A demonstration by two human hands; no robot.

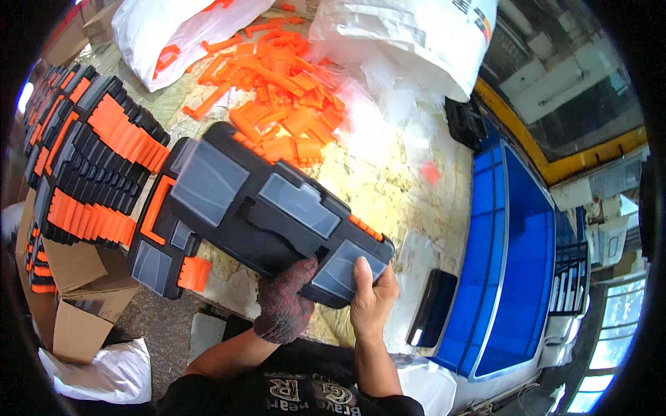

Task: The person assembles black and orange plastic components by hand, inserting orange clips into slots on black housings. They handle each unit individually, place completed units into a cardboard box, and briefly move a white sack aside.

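My left hand [287, 304], in a dark knit glove, grips the lower edge of a black plastic case part [270, 229] with translucent grey compartment lids. My bare right hand [372, 296] holds the same part at its right end, thumb on top of a translucent lid. Orange plastic pieces line its upper edge. Its left end lies against or over another black part [161, 260] with an orange strip and an orange latch piece [194, 274]. Beyond the held part is a pile of loose orange plastic parts [281, 88]. The fingers under the part are hidden.
Rows of stacked black-and-orange case parts [99, 177] stand at left, above an open cardboard box [83, 322]. White sacks [411, 36] lie at the back, with translucent pieces [400, 106] spilling out. A smartphone [433, 308] and a blue plastic crate [489, 260] are at right.
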